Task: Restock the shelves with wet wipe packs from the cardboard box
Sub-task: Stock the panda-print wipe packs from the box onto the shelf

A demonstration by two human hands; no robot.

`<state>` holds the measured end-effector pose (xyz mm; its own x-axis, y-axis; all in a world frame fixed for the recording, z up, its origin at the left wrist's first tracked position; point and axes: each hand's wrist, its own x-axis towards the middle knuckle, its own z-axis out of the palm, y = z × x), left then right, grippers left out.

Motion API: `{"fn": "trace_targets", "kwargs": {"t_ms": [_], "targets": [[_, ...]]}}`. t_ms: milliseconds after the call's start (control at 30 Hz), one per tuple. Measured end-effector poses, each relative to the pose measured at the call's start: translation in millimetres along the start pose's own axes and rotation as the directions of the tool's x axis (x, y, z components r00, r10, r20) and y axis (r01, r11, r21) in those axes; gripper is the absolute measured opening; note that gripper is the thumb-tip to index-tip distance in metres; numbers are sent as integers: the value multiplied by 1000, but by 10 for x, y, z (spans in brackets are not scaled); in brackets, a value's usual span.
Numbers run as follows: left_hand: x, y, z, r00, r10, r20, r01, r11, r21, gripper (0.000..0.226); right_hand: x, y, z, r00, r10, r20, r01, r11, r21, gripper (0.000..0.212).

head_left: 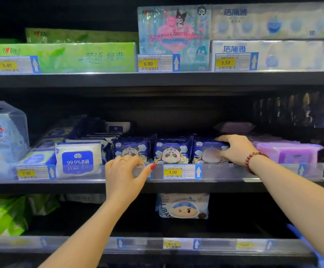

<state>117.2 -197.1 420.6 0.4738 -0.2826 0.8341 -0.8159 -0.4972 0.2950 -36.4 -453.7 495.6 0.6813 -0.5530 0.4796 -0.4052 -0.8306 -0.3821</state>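
Three dark blue plastic wet wipe packs with a cartoon panda face and white clouds stand upright, side by side and touching, at the front of the black metal middle shelf (196,186): the left panda pack (133,148), the middle panda pack (171,151) and the right panda pack (205,152).

The left hand (124,171) reaches over the clear plastic front rail (225,172) to the left panda pack. Its fingers are bent at the knuckles against the pack's face, the tips hidden, so whether they grip cannot be told. The thumb, with a red nail, stretches sideways along the rail. The right hand (236,149) holds the right panda pack, fingers spread over its top edge and thumb pressed on its front.

The packs' lower edges sit behind the rail, which carries a yellow and white price tag (180,172) below the middle panda pack. A white and blue soft pack (78,159) stands just beside the left panda pack, and flat purple plastic packs (289,153) lie just beside the right one, so the row is hemmed in on both sides. Above the three packs dark open room runs up to the black upper shelf (157,80).
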Motion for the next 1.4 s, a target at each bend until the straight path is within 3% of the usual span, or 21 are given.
{"fn": "trace_targets", "kwargs": {"t_ms": [267,467,567,767,933,1133,1267,1400], "targets": [[7,-5,-2,1000,-12,7,12,1000,24,38,68,34,52,998,53,-23,-53,999,5,54],[60,84,-177,984,-69,165,66,998,24,28,-126,-31,-60,992,51,-111,-65,990,-122,65],[18,116,-279,987,21,161,-25,999,26,22,-342,-111,-128,978,-86,-192,59,988,-143,58],[-352,225,-487,915,330,234,-355,932,74,47,-1029,-291,-41,867,-466,-174,433,879,-198,51],[-864,254,-583,874,401,275,-450,881,143,50,-1696,-337,352,832,-539,-132,501,832,-239,58],[-1698,-32,-558,864,339,373,-413,901,137,48,-2483,-243,1177,885,-465,-29,461,883,-91,59],[-2343,-310,-454,857,216,467,-303,945,120,48,-2944,-123,1759,909,-407,95,406,913,26,58],[-2976,-546,-337,807,73,585,-181,975,127,51,-3331,-61,2190,917,-337,211,322,941,105,58]]}}
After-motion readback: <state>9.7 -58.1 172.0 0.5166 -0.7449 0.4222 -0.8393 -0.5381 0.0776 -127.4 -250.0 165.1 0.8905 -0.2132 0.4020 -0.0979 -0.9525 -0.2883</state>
